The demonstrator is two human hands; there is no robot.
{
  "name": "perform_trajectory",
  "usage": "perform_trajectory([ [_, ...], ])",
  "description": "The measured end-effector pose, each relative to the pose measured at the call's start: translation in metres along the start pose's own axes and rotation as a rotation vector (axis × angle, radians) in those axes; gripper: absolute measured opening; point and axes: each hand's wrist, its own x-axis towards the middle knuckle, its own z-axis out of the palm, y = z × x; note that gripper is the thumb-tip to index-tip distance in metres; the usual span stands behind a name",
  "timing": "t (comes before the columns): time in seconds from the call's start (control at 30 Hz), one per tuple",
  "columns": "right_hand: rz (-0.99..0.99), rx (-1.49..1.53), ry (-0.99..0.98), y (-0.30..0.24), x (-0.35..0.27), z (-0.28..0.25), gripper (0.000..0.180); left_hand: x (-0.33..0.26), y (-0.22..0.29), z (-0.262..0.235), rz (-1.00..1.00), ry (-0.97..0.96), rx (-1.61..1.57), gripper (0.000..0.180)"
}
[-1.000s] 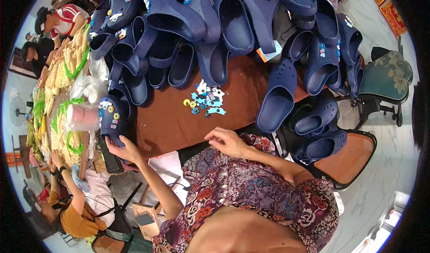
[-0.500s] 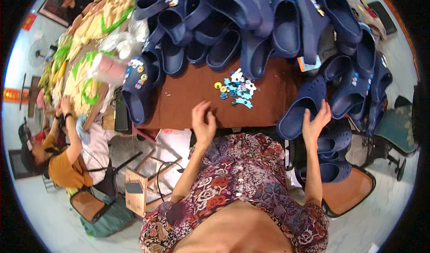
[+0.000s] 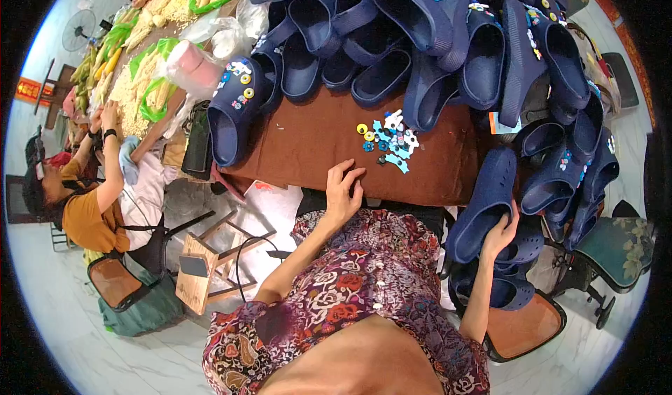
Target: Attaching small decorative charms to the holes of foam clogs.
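Observation:
My right hand (image 3: 500, 235) grips a navy blue clog (image 3: 490, 183) by its side near the heel. The clog's perforated toe points away from me, and its opening faces up. No charms show on it. My left hand (image 3: 343, 193) rests by the table's near edge, fingers loosely bent and apart, holding nothing. Just beyond it lies a small heap of shoe charms (image 3: 397, 161) in blue, white, yellow and black. A decorated navy clog (image 3: 229, 142) stands at the table's left side.
Many navy clogs (image 3: 381, 77) are piled along the far side of the brown-covered table (image 3: 294, 143). More clogs sit on a chair (image 3: 525, 327) at my right. A pink roll (image 3: 190, 66) stands at the left. Beyond, a person (image 3: 94, 209) works at corn cobs (image 3: 150, 69).
My right hand has drawn the clog nearer to me, off the table's right edge. My left hand stays near the table's front edge. The whole view has shifted somewhat.

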Motion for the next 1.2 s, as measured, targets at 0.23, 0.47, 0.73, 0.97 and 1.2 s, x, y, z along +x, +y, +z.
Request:
perform_trajectory([
  [0.23,-0.034,0.02,-0.263,-0.073,-0.026,-0.022,0.043,0.006,0.005,-0.002,-0.054,0.041,-0.082,0.03],
  [0.47,-0.38,0.169,-0.697,-0.144,-0.011,0.054,0.063,0.011,0.001,-0.006,-0.382,0.2,-0.597,0.023],
  [0.73,-0.493,0.281,-0.77,-0.196,-0.064,0.176,0.052,0.021,0.015,-0.065,-0.485,0.428,-0.748,0.026],
  [0.97,-0.482,0.145,-0.728,-0.196,-0.097,0.2,0.05,0.019,0.01,-0.073,-0.463,0.31,-0.568,0.029],
  [1.2,-0.483,0.157,-0.714,-0.191,-0.101,0.2,0.051,0.024,0.011,-0.068,-0.257,0.218,-0.277,0.045],
])
